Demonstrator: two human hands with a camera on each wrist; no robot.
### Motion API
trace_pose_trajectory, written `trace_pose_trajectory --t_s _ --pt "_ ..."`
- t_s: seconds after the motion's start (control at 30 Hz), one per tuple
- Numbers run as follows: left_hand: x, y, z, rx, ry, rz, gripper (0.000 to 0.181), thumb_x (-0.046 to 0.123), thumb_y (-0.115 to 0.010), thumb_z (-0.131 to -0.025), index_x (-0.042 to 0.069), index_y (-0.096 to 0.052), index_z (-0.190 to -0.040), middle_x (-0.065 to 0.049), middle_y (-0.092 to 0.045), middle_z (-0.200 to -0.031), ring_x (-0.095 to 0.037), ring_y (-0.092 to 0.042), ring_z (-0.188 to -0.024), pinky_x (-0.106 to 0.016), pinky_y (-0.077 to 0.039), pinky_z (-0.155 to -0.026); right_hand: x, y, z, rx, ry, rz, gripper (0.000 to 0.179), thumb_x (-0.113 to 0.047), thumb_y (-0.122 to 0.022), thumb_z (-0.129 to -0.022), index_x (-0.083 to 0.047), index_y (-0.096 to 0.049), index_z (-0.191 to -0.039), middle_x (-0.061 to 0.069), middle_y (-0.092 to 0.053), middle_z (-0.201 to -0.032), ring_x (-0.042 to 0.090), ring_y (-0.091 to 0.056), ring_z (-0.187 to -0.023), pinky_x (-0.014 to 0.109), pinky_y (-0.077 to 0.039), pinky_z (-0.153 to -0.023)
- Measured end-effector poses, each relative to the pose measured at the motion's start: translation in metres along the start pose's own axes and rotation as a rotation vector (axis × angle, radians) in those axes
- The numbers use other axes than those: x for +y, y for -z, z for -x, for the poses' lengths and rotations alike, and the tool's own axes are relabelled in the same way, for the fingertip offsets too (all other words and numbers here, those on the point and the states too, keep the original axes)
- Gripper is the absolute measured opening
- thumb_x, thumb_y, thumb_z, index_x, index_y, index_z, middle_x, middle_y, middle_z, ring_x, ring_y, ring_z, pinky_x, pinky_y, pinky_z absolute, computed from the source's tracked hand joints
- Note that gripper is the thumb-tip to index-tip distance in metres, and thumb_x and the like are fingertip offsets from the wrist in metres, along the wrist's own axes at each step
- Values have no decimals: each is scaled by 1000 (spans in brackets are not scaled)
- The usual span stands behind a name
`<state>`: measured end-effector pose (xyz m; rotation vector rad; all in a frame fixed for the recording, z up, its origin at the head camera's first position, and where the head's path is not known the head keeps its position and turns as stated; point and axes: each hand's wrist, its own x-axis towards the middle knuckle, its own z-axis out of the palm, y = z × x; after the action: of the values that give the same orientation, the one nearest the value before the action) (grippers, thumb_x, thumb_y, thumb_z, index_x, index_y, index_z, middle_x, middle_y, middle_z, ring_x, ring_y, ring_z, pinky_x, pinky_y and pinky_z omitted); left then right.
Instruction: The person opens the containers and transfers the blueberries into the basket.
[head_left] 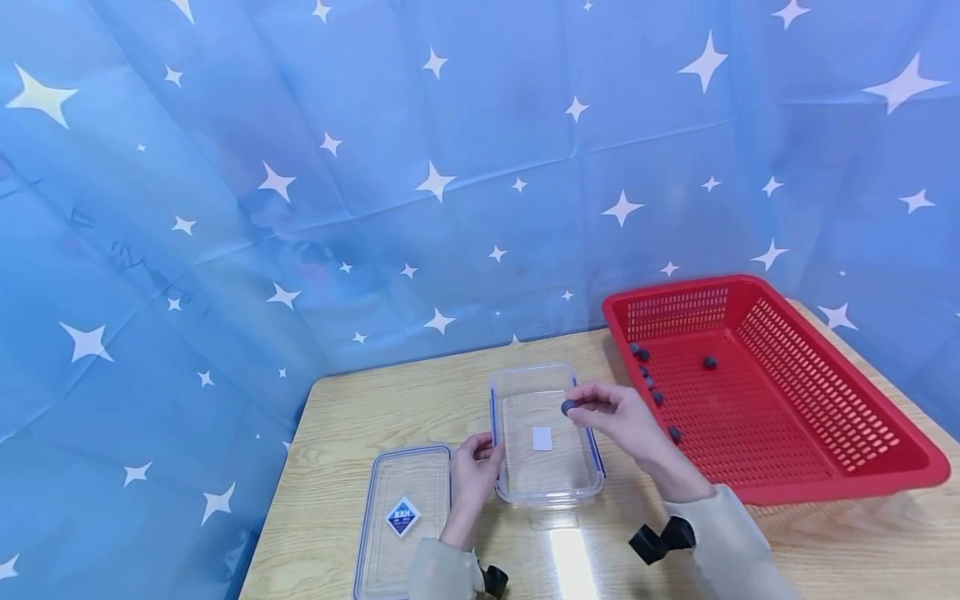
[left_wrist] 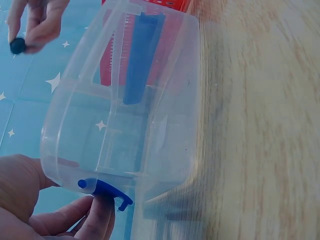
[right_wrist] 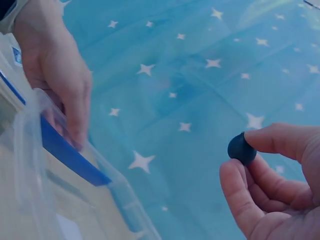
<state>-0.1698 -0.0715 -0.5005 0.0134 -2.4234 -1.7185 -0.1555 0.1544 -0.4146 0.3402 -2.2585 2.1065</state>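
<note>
My right hand (head_left: 611, 417) pinches a blueberry (right_wrist: 241, 149), dark and round, between thumb and fingertips. It is held above the right side of a clear plastic food container (head_left: 551, 498) with blue side clips. The container stands lidless on the table, a white label on its bottom. At its left side, my left hand (head_left: 474, 475) grips the wall, the thumb at the rim and fingers under a blue clip (left_wrist: 110, 192). Several more blueberries (head_left: 709, 362) lie in a red plastic basket (head_left: 735, 417), most of them along its left wall.
The container's clear lid (head_left: 390, 550), blue-edged with a diamond sticker, lies flat left of the container, by my left forearm. The red basket fills the table's right side. A blue curtain with white stars hangs behind the wooden table (head_left: 322, 492).
</note>
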Motion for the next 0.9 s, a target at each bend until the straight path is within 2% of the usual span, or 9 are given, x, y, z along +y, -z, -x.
trace_pose_trajectory --t_s 0.1,0.23,0.43,0.53,0.7,0.9 --pt "0 0 1 7 -3 0 21 -4 -69 -78 -10 -64 -97 -13 -65 -83 -19 -60 -71 -17 -47 -62 -3 11 4 59 -7 27 25 -3 -66 -85 12 -58 -104 10 -63 -92 9 -61 -79 21 -52 -73" --pt "1 0 1 8 0 4 21 -4 -69 -77 -11 -64 -96 -13 -65 -83 -19 -60 -72 -17 -48 -61 -8 26 9 118 -13 62 27 -9 -66 -87 9 -58 -105 4 -64 -92 9 -61 -80 21 -52 -73" --pt "2 -1 2 2 -2 20 21 -4 -68 -78 -11 -64 -97 -13 -64 -83 -19 -59 -72 -15 -47 -58 -23 52 10 166 -18 179 30 -19 -65 -89 2 -58 -109 -3 -63 -94 10 -60 -81 20 -51 -73" --pt "1 0 2 1 -7 13 20 -4 -68 -79 -11 -64 -97 -12 -64 -83 -20 -60 -73 -16 -47 -60 -31 66 7 186 16 222 28 -18 -65 -89 1 -59 -109 -4 -64 -94 9 -59 -81 18 -51 -71" --pt "0 0 2 -5 -8 -4 20 -3 -68 -79 -10 -64 -97 -12 -64 -84 -20 -60 -74 -19 -49 -64 -36 89 2 210 63 215 22 -12 -64 -89 0 -60 -106 -7 -65 -90 7 -61 -78 16 -50 -71" --pt "-1 -1 1 4 -10 -21 19 -2 -68 -79 -10 -65 -96 -11 -65 -82 -19 -60 -72 -20 -49 -62 -35 116 -6 210 44 168 20 -11 -63 -90 0 -61 -106 -8 -65 -90 8 -63 -82 17 -51 -71"
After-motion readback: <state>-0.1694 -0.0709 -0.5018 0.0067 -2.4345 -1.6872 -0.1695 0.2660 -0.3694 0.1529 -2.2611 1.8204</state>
